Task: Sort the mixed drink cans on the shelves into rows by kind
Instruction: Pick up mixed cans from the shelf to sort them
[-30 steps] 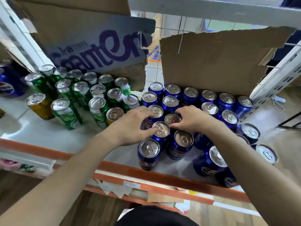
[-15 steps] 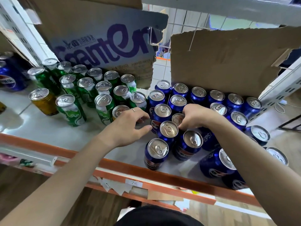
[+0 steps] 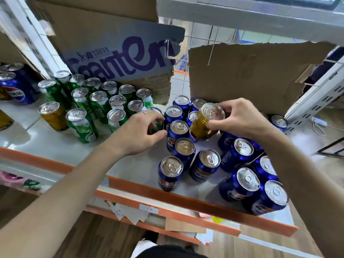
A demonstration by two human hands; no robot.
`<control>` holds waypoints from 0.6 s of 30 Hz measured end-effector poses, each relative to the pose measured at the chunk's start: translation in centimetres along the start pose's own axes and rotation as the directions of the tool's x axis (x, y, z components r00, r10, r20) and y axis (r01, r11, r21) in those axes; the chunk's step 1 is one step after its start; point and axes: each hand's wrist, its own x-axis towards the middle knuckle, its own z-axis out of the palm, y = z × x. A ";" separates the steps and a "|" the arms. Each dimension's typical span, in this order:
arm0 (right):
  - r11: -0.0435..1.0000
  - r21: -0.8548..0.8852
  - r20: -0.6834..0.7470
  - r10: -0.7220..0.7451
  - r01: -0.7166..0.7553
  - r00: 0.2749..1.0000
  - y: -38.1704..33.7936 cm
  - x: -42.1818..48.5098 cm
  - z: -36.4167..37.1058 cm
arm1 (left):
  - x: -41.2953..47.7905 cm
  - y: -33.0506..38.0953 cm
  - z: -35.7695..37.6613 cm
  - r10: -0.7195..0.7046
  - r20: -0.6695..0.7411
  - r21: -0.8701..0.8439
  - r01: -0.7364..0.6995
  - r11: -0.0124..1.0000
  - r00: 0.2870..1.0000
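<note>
Head view: right hand [image 3: 240, 118] pinches a tilted gold can [image 3: 204, 123] above the blue cans [image 3: 179, 135]; left hand [image 3: 137, 133] curls around a green can [image 3: 156, 125] on the shelf [image 3: 55, 146]. Risk: the gold can may clip neighbouring tops and topple them, since the blue cans stand crowded.

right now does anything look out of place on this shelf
Yes: a gold can sits tilted in the right hand above the blue cans. Another gold can stands beside the green cans.

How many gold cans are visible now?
3, perhaps more hidden: one in the right hand above the blue cans, one left of the green cans, one cut off at the left edge.
</note>
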 end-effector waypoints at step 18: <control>0.821 0.459 -0.040 -0.363 0.340 0.931 -15.7 -3.3 4.6 | -9.4 -2.6 -10.2 0.088 -0.266 0.134 -0.053 0.990 0.960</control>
